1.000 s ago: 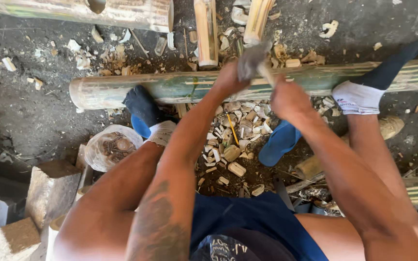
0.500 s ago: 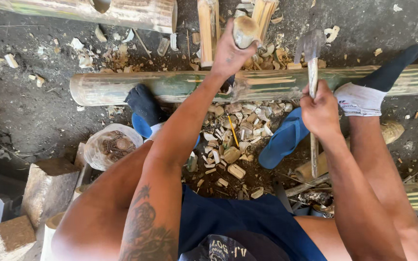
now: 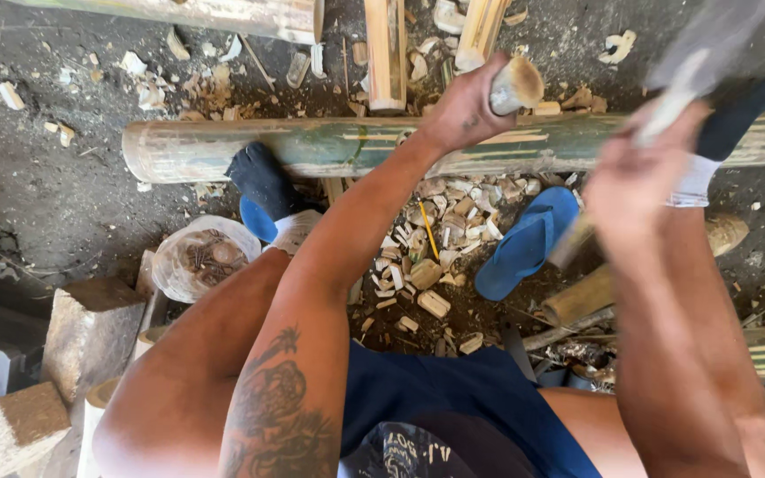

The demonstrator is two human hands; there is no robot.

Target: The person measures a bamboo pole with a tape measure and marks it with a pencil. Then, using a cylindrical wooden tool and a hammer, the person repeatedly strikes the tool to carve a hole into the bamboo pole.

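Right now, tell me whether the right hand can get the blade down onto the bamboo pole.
Probably yes. The right hand holds the blurred blade raised over the bamboo pole, with nothing between; the left hand grips a short bamboo piece nearby.

A rough bamboo workshop: a dirt floor, long bamboo poles, and wood chips littered below the grip.

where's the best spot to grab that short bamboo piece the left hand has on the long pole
Grip the short bamboo piece around its round sides just under the cut top end, as the left hand does, coming from the near side. It appears to stand roughly upright on the long bamboo pole, so a wrap around it likely steadies it, leaves the top face bare and keeps fingers clear of the blurred tool in the right hand.
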